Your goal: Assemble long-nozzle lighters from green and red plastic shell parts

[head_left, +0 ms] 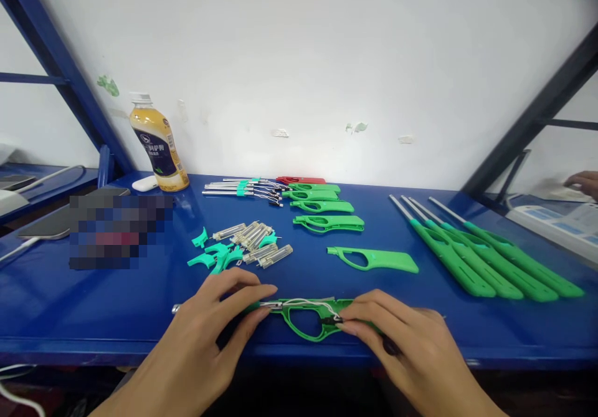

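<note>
An open green lighter handle half (pixel 317 338) lies near the table's front edge between both hands. My left hand (pixel 219 323) pinches the metal lighter tube (pixel 271 305) at the handle's narrow left end; the tube's tip sticks out beyond the hand. White wires (pixel 303 301) run from the tube over the trigger opening to a small black igniter part (pixel 331 321). My right hand (pixel 402 336) closes its thumb and fingers on that part and covers the wide end of the handle. Just beyond my left hand lie teal triggers (pixel 203 260) and clear fuel tanks (pixel 275 256).
Several green handle shells (pixel 392 260) and a red one (pixel 303 181) lie beyond the hands. Wired metal tubes (pixel 227 192) are bundled at the back. Assembled green lighters (pixel 471 273) lie right. A drink bottle (pixel 159 149) and phone (pixel 51 224) stand left. Another person's hand (pixel 583 183) shows far right.
</note>
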Action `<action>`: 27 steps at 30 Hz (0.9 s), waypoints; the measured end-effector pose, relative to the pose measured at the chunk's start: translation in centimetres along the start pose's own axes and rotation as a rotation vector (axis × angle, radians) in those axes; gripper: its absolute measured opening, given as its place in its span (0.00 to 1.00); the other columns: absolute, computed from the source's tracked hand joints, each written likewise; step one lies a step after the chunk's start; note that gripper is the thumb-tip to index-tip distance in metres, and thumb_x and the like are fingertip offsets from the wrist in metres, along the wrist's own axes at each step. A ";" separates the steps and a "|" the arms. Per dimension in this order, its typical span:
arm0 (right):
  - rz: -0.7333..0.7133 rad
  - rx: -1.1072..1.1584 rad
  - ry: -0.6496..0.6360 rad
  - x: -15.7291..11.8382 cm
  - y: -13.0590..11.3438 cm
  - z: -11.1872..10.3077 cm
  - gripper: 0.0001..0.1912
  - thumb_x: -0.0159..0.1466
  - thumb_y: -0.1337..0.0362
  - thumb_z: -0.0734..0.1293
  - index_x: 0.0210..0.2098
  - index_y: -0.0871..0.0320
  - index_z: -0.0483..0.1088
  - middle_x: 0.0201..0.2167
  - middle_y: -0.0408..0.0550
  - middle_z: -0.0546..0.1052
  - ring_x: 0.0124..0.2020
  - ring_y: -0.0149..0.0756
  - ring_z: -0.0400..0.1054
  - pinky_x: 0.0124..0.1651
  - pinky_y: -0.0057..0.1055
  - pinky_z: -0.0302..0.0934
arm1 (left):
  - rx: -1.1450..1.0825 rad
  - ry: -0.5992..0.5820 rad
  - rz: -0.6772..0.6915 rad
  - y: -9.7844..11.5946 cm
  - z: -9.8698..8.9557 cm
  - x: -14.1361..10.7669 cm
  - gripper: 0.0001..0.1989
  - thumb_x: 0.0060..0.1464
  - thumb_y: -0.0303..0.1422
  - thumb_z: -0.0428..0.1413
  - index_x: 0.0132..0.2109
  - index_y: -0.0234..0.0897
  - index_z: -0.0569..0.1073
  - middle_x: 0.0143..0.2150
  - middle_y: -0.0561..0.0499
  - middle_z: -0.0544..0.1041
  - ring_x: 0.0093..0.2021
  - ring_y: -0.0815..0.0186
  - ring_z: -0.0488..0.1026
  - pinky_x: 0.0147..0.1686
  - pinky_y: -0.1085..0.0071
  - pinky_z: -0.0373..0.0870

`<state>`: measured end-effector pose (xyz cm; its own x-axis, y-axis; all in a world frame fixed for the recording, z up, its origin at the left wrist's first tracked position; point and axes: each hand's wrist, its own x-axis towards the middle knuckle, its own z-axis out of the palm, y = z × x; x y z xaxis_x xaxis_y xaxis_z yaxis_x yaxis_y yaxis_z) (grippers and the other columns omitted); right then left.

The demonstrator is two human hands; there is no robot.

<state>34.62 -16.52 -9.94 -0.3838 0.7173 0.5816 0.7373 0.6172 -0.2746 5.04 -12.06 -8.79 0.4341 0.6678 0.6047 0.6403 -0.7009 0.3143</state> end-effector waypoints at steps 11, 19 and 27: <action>0.006 0.026 0.039 -0.1 0.2 0.3 0.05 0.79 0.64 0.65 0.47 0.49 0.73 0.39 0.37 0.81 0.33 0.26 0.79 0.34 0.24 0.65 | 0.218 -0.037 -0.049 -4.8 -1.6 3.1 0.13 0.70 0.38 0.54 0.43 0.44 0.83 0.40 0.48 0.82 0.40 0.56 0.75 0.38 0.62 0.70; 0.008 0.041 0.047 -0.1 0.1 0.2 0.06 0.79 0.64 0.64 0.47 0.50 0.74 0.39 0.38 0.81 0.33 0.26 0.79 0.34 0.23 0.66 | 0.293 -0.066 -0.136 -6.2 -2.5 2.4 0.23 0.72 0.52 0.50 0.50 0.44 0.84 0.44 0.44 0.81 0.43 0.51 0.77 0.43 0.57 0.72; 0.007 0.046 0.046 0.0 0.1 0.3 0.05 0.79 0.64 0.65 0.47 0.50 0.73 0.38 0.38 0.81 0.34 0.25 0.79 0.36 0.22 0.66 | 0.308 -0.092 -0.183 -6.8 -2.3 2.1 0.22 0.71 0.50 0.49 0.45 0.42 0.83 0.43 0.43 0.83 0.43 0.48 0.79 0.42 0.55 0.73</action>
<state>34.53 -16.43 -10.17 -0.3522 0.7065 0.6139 0.7130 0.6274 -0.3130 0.14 -6.49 -7.93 0.3408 0.8045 0.4864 0.8671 -0.4689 0.1680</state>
